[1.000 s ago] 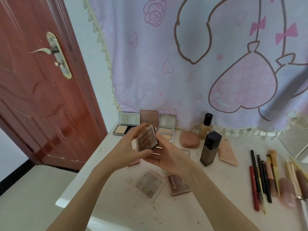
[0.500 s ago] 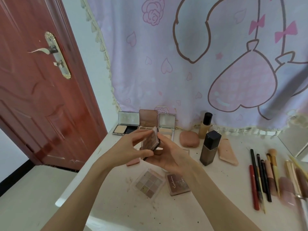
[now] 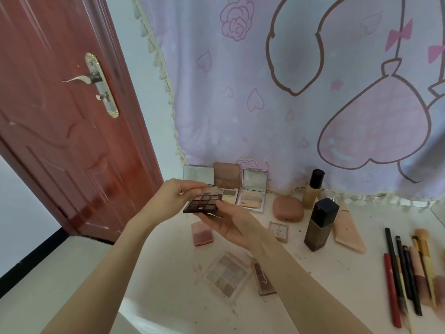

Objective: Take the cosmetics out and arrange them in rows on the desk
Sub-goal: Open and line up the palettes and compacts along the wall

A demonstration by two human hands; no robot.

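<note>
A dark brown eyeshadow palette lies flat between both hands, above the white desk. My left hand pinches its far left edge; my right hand supports it from below at the right. Three opened compacts stand along the back: a mirrored one, a brown-lidded one and a silver one. On the desk lie a small pink blush, a clear palette and a brown palette, partly hidden by my right arm.
A pink round compact, two foundation bottles, a peach tube and a small square sachet stand right of centre. Several pencils and brushes lie at the right. A red door stands left; a pink curtain hangs behind.
The palette has turned from upright, lid facing me, to lying flat with its pans facing up. Both hands have lowered slightly with it.
</note>
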